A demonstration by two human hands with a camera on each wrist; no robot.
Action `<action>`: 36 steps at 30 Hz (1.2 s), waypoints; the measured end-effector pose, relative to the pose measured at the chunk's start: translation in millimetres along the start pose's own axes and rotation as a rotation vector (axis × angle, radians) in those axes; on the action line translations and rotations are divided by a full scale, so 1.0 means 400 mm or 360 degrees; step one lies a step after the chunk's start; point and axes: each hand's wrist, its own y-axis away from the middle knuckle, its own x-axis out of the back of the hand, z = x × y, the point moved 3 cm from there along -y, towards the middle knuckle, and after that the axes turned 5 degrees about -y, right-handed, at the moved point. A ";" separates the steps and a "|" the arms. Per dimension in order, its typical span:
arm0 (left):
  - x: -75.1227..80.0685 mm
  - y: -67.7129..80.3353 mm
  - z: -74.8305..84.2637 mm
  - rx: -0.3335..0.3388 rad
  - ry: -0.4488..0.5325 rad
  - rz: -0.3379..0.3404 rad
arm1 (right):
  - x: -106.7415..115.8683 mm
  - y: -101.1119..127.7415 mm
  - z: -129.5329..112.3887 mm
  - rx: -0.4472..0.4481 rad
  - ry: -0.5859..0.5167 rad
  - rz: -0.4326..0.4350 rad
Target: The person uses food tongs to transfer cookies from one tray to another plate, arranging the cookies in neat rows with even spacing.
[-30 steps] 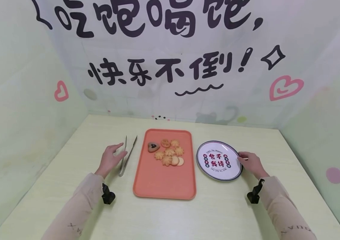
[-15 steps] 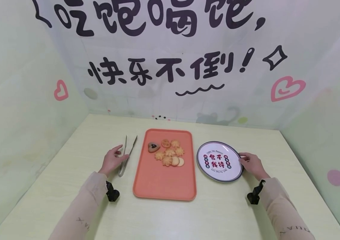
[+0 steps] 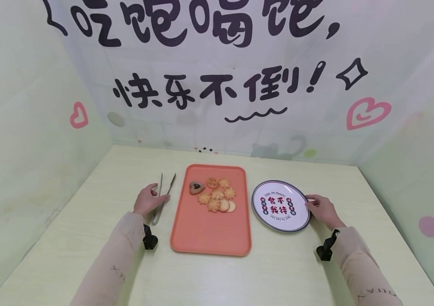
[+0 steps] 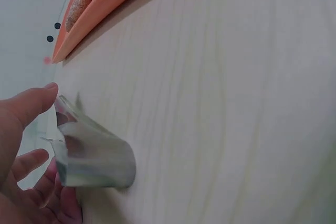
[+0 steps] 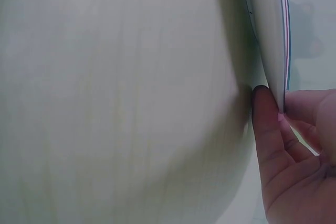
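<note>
Left sleeve: a pale sleeve (image 3: 113,255) reaches up from the near edge of the bench (image 3: 217,276), with a small black camera mount at the wrist.
Right sleeve: a matching sleeve (image 3: 358,263) comes up on the right side, also with a black mount at the wrist.
Left hand: the left hand (image 3: 147,201) lies on the bench over the hinged near end of the tongs (image 3: 162,196). Its fingers are curled about the metal; in the left wrist view the thumb (image 4: 29,106) and fingers (image 4: 31,163) close on either side of the bent steel end (image 4: 94,156). The tongs rest flat on the bench.
Right hand: the right hand (image 3: 321,209) is at the right rim of the plate (image 3: 280,205). In the right wrist view the thumb (image 5: 268,124) lies under the rim and the fingers (image 5: 310,106) above it, pinching the edge (image 5: 273,40). The hand is only partly closed.
Tongs: steel, just left of the tray, arms spread and pointing away from the person.
Tray: an orange tray (image 3: 211,233) sits between tongs and plate, touching neither.
Cookies: a cluster of cookies (image 3: 217,196) lies in the far half of the tray, one dark and heart-marked (image 3: 196,187).
Plate: white with a dark rim and printed characters, right of the tray.
Backdrop: a wall banner (image 3: 217,76) with large black characters and pink hearts stands beyond the bench.
</note>
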 end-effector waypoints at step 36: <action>-0.008 0.000 -0.018 -0.0067 -0.0083 0.0140 | 0.001 -0.001 0.009 0.0077 0.0027 -0.0024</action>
